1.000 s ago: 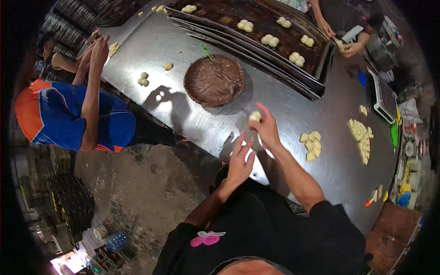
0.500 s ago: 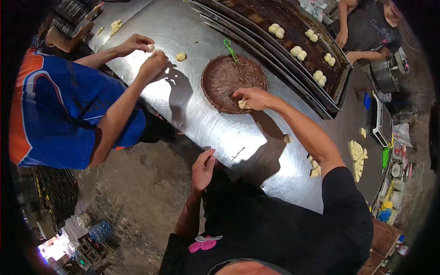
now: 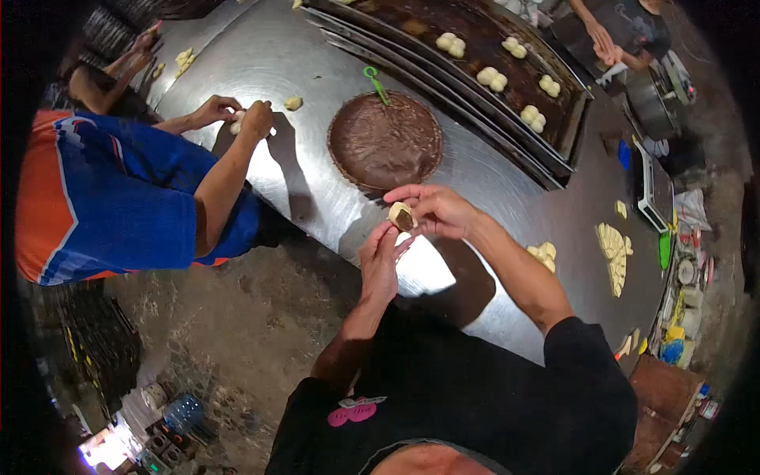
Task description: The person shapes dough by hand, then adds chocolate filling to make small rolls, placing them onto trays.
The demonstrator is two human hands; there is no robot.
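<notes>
A piece of pale dough [image 3: 398, 210] with a brown dab of filling in it is held between my two hands, over the near edge of the metal table. My left hand [image 3: 380, 257] is closed on it from below, thumb and fingertips together. My right hand [image 3: 443, 212] grips it from the right, its index finger stretched over the top. Just beyond stands a round bowl [image 3: 336, 162] of brown chocolate-like paste [image 3: 384, 142], with a green-handled utensil [image 3: 375, 83] resting in it at the far rim.
Baking trays [image 3: 475, 119] are stacked at the back, with dough-ball clusters [image 3: 492, 78] on top. A co-worker in a blue shirt [image 3: 134, 206] handles dough on the left. Another person [image 3: 613, 39] stands behind the trays. Dough pieces [image 3: 612, 253] and a scale [image 3: 655, 190] lie to the right.
My right hand has come from the bowl toward me with the dough, now carrying brown filling. My left hand has risen from the table edge and meets it at the dough.
</notes>
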